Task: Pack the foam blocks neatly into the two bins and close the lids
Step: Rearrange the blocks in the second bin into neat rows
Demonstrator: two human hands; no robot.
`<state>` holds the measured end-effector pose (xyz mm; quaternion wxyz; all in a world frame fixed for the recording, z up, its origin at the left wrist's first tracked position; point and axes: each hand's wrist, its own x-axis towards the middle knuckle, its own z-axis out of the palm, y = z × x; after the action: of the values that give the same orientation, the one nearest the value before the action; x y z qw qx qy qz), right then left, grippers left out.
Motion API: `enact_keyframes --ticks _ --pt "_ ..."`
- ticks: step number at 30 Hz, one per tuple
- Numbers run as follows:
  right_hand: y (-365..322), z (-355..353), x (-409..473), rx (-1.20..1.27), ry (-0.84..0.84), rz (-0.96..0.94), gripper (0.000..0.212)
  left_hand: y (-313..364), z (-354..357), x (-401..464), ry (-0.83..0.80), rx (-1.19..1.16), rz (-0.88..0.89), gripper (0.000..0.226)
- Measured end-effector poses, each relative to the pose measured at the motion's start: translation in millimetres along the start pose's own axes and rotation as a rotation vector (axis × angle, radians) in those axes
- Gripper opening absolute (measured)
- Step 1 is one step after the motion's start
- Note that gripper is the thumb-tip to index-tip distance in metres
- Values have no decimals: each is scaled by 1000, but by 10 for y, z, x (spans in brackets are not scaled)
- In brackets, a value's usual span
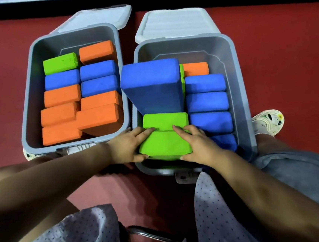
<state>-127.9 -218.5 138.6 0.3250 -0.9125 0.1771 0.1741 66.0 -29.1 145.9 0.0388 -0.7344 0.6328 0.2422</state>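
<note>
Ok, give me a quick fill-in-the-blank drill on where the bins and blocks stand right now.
1. Both hands grip a ___ block.
2. That block sits in the ___ bin.
3. The tall blue block in that bin sticks up ___ its rim.
4. Both lids are ___.

Missing: green; right; above; open

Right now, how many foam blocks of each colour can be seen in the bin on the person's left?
Orange blocks: 6
Blue blocks: 3
Green block: 1
Total: 10
</note>
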Motion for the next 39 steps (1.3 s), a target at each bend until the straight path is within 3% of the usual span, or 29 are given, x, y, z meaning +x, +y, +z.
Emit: enact_keyframes --ticks 2,4,6,8,10,12,14,16,19,21,23,25,31,35,39 --pt "-19 24 -35 45 1 13 103 50 -161 -18 46 68 5 94" --pt "-61 19 -52 239 66 39 95 121 -420 -3 352 35 59 77" --pt "-86 -5 35 479 207 100 83 122 -734 93 720 8 1 61" --pt "-93 -65 181 653 324 201 78 -26 -1067 254 899 -25 -175 75" --pt "-89 -163 306 734 339 308 76 -251 -1316 433 759 -131 -358 108" --pt "-97 -274 354 808 338 362 74 -443 -1510 582 455 -350 -432 126" --pt "-180 -424 380 1043 343 371 72 -519 -1660 645 141 -457 -349 122" --pt "-324 -605 425 1286 286 355 74 -452 -1686 682 14 -284 -220 116" --pt "-453 -851 550 1353 279 356 90 -268 -1726 780 102 -139 -89 111" --pt "-503 -1018 519 1237 382 364 71 -161 -1818 816 192 -112 -44 113" --pt "-453 -1035 520 1231 390 395 50 -192 -1695 863 174 -105 -57 113" --pt "-429 -881 529 1164 368 368 46 -211 -1448 813 144 -151 -88 113" --pt "-460 -766 586 956 459 320 55 -215 -1215 743 134 -296 -116 108" --pt "-559 -533 665 726 342 356 74 -334 -870 646 47 -148 -200 102" --pt "-598 -559 874 665 239 411 83 -378 -911 654 -45 -61 -370 94"
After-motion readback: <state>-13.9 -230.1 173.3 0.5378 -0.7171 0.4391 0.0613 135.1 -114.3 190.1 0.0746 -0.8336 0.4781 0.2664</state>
